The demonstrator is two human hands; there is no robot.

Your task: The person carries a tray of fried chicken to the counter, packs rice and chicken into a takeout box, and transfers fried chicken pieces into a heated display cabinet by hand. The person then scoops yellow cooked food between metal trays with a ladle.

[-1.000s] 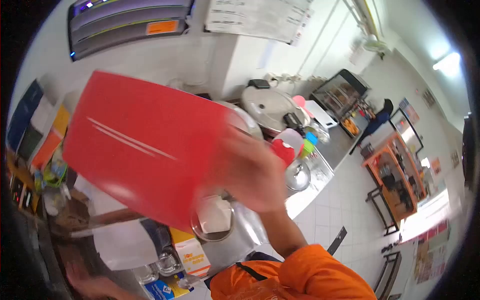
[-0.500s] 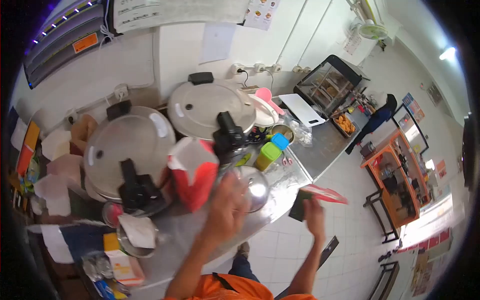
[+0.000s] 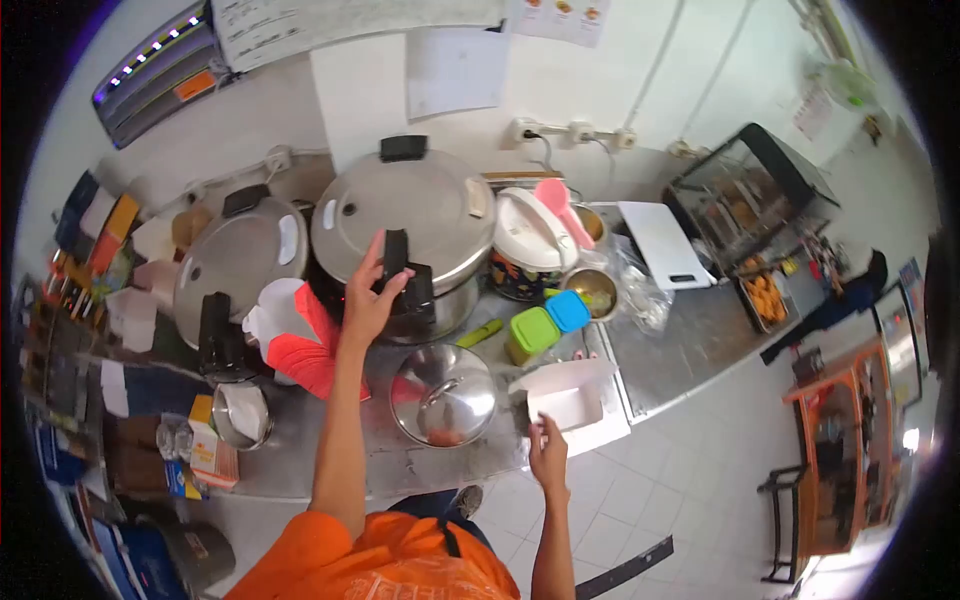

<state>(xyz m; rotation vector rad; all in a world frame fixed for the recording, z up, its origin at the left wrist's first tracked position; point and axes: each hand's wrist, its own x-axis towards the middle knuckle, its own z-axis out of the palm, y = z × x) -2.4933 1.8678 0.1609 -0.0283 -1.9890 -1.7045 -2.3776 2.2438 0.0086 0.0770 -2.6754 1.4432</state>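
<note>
My left hand is at the front of a large metal pot, its fingers and thumb around the upright black handle by the closed lid. At the counter's front edge, my right hand grips the near side of an open paper food box with a pale inside. Between my hands lies a round steel lid with a loop handle. Left of my left forearm, a red and white paper container leans against the pots.
A second large pot stands to the left. Green-lidded and blue-lidded containers, a metal bowl and a patterned pot sit behind the box. A white board and a glass display case are farther right.
My left hand has moved up onto the pot's handle. My right hand has brought the box, earlier folded and held over the floor, to the counter edge, where it stands open.
</note>
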